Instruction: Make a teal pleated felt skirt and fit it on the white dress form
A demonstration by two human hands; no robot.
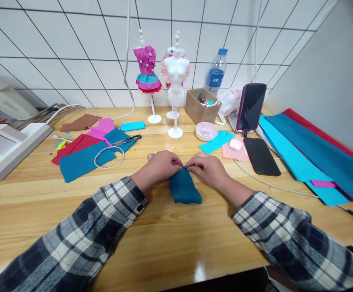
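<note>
A small piece of dark teal crepe paper [185, 188] hangs between my hands over the front middle of the table. My left hand [165, 164] pinches its upper left corner with thumb and forefinger. At the upper right corner, my right hand [208, 169] grips the same piece, fingertips close to those of the left. The paper's top edge is bunched narrow and its lower end spreads wider. Straight beyond my hands stands a bare white mannequin [175, 77]. Beside it, another mannequin wears a magenta and turquoise dress [147, 69].
At left lie scissors [128, 140], a white cable ring [96, 158], coloured paper pieces [82, 160] and a power strip [15, 152]. Farther back are a pink bead bowl [207, 137], a cardboard box [194, 107] and a bottle [216, 73]. Two phones [261, 156] and long paper sheets [322, 150] occupy the right.
</note>
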